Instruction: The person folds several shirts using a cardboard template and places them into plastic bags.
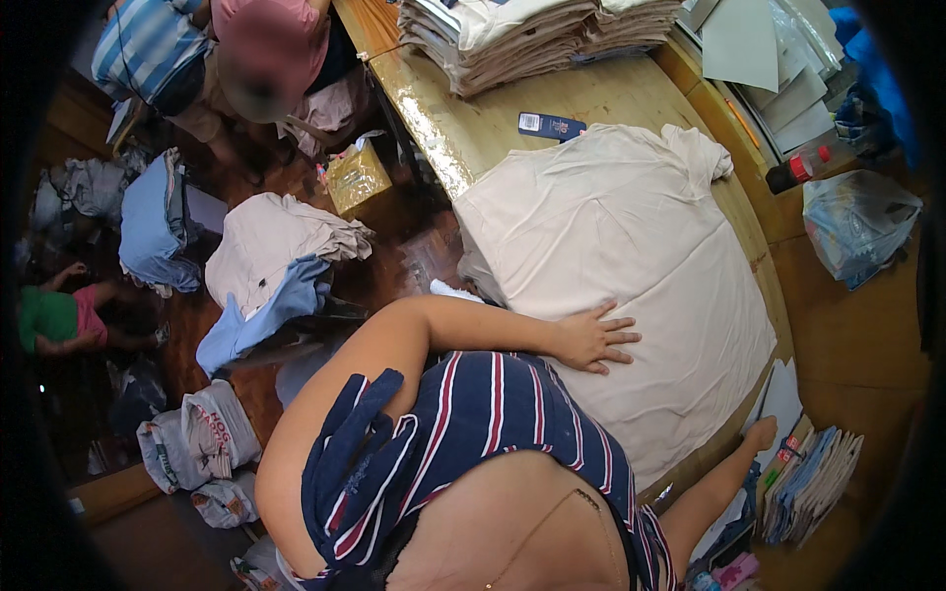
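Observation:
A cream shirt [631, 246] lies spread flat on the wooden table [473, 118]. My left hand [596, 340] rests palm down on its near edge, fingers apart and holding nothing. My right hand [761, 433] reaches out past the table's right edge, next to some white sheets [783, 394]. Its fingers look close together, and whether they grip anything is hidden. My striped navy top fills the lower middle of the view.
Folded cream shirts [532, 39] are stacked at the table's far end, with a small blue tag [552, 125] in front. To the right are a red-capped bottle [798, 167], a plastic bag [857, 222] and flat packets [813, 483]. Clothes piles [276, 241], a gold box [357, 177] and another person [256, 49] occupy the floor on the left.

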